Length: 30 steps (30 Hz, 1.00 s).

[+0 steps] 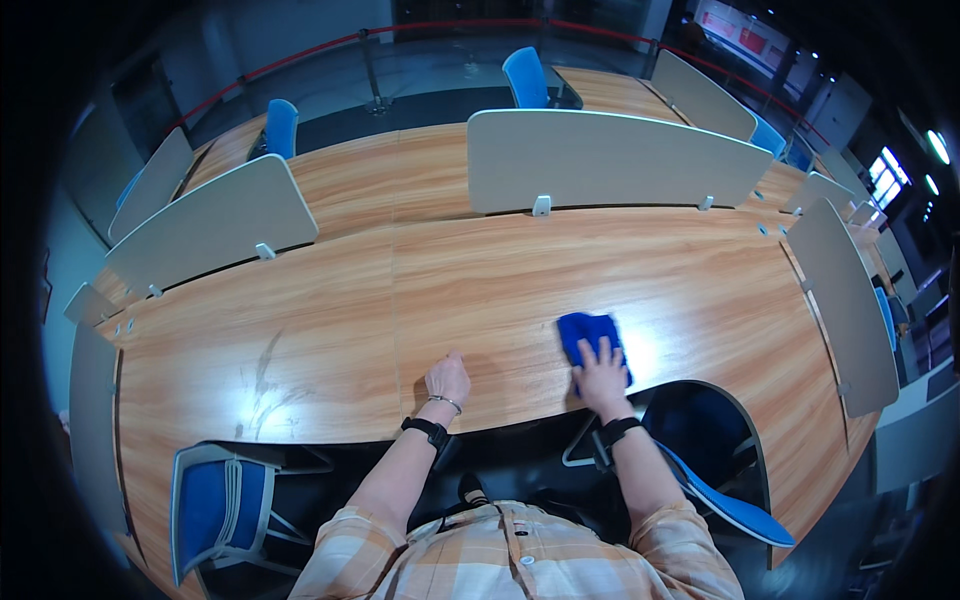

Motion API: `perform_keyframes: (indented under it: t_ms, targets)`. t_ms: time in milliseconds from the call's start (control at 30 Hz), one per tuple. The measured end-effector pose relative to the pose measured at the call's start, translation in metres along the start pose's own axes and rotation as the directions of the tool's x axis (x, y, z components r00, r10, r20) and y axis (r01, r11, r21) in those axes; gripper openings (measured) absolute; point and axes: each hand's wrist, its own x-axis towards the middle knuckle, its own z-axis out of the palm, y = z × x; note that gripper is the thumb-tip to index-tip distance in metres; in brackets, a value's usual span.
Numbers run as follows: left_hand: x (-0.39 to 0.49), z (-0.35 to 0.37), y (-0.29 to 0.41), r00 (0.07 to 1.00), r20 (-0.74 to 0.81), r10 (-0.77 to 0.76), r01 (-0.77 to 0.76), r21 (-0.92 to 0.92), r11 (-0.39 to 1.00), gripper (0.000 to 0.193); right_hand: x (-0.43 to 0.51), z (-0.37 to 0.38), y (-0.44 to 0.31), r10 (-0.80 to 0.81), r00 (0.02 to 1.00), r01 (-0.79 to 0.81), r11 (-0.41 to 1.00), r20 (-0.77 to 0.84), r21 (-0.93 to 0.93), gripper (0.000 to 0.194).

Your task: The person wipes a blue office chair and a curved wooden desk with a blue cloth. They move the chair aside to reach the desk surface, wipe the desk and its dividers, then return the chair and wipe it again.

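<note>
A folded blue cloth [592, 330] lies on the wood-grain desk [487, 285], right of the middle. My right hand [602, 379] presses down flat on it, fingers spread; the edges of the cloth look slightly blurred. To the left, my left hand [448, 377] rests on the bare desktop as a loose fist near the front edge, apart from the cloth. Its fingers curl under, and nothing shows in it. Dark smeared streaks [264, 375] mark the desktop further left.
Grey divider panels [615, 161] stand along the back, with a side panel [844, 307] at the right. A blue chair [221, 502] stands at the front left, and another chair [727, 495] at the front right. Behind the desks runs a red barrier belt [450, 25].
</note>
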Motion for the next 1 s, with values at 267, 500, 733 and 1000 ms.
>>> perform_keyframes:
  t_ms: [267, 500, 733, 1000]
  targets:
    - [-0.031, 0.003, 0.017, 0.994, -0.019, 0.110, -0.110, -0.024, 0.994, 0.039, 0.069, -0.031, 0.034, 0.191, 0.981, -0.190, 0.981, -0.022, 0.030, 0.052]
    - [-0.030, -0.010, 0.018, 0.978, 0.076, 0.193, -0.200, 0.103, 0.974, 0.043, 0.108, 0.007, -0.105, -0.595, 0.801, 0.598, 0.795, 0.065, -0.099, 0.057]
    - [-0.031, -0.010, 0.017, 0.973, 0.039, 0.229, -0.232, 0.123, 0.965, 0.042, 0.246, -0.058, 0.095, 0.190, 0.978, -0.201, 0.967, -0.085, -0.155, 0.039]
    - [-0.031, -0.011, 0.016, 0.972, 0.045, 0.230, -0.235, 0.166, 0.958, 0.039, 0.314, -0.055, 0.075, 0.250, 0.968, -0.250, 0.968, 0.017, 0.008, 0.059]
